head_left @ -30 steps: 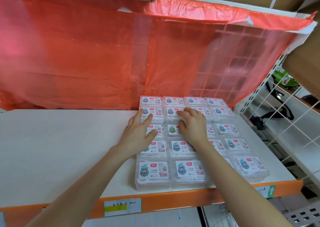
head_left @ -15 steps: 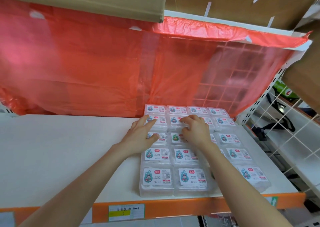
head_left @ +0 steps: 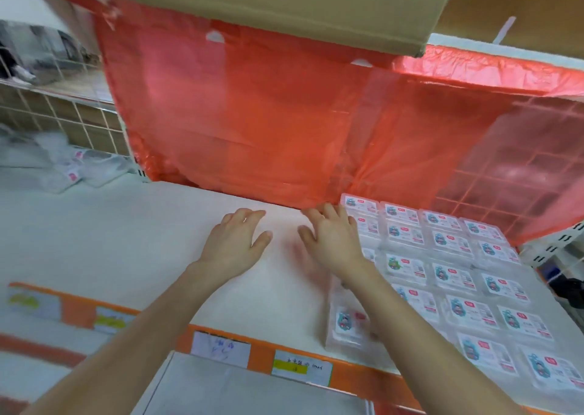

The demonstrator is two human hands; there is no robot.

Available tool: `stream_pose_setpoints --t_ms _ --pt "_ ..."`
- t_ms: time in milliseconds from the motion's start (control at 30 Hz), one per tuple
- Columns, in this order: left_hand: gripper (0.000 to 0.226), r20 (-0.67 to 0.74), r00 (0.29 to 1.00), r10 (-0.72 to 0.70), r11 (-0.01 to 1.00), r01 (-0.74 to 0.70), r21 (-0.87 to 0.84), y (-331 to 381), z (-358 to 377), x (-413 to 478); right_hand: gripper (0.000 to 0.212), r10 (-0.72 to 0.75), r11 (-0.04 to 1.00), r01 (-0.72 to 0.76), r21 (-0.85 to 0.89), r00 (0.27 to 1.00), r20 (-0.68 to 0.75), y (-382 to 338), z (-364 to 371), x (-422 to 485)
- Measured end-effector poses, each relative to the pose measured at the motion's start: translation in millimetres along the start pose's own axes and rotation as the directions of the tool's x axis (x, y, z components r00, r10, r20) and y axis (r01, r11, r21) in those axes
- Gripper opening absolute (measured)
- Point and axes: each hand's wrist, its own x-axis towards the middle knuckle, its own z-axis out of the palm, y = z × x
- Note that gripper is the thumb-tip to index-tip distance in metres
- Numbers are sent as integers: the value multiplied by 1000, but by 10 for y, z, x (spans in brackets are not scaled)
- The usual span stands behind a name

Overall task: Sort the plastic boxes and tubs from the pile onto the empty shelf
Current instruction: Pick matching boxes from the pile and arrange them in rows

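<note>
Several clear plastic boxes (head_left: 448, 275) with cartoon labels lie in neat rows on the right part of the white shelf (head_left: 126, 240). My left hand (head_left: 235, 240) hovers over the bare shelf, fingers spread and holding nothing. My right hand (head_left: 331, 237) is just left of the boxes' left column, fingers straight, its edge over the nearest boxes. A pile of clear boxes (head_left: 63, 168) lies blurred on the neighbouring shelf at the far left.
A red plastic sheet (head_left: 252, 114) hangs behind the shelf. A cardboard box (head_left: 252, 0) overhangs from above. The orange shelf edge (head_left: 347, 380) carries paper labels. A wire grid (head_left: 63, 120) divides off the left bay.
Both hands have lifted off the rows of boxes and moved left over the bare shelf. The view has swung left, so the boxes now sit at the right.
</note>
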Motion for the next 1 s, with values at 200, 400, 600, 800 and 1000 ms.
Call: stream_pose_setpoints --t_ms 200,400,600,800,1000 --pt "70 -53 988 -148 986 151 72 -838 -444 -466 43 -173 985 170 44 982 71 -980 239 86" --pt "79 -104 950 -295 947 305 99 -1853 -953 -1166 42 -284 957 272 98 946 155 -2226 537 14" --pt "86 -141 927 -348 928 362 89 -2845 -1364 -1786 40 -348 933 326 150 924 160 -3447 829 -111" --pt "75 -132 911 -390 912 402 79 -3566 -1609 -2239 41 -369 923 339 182 914 168 -4300 1051 -206" --pt "70 -127 884 -449 888 458 48 -4061 -1758 -2539 40 -419 904 386 183 885 204 -4888 1167 -130"
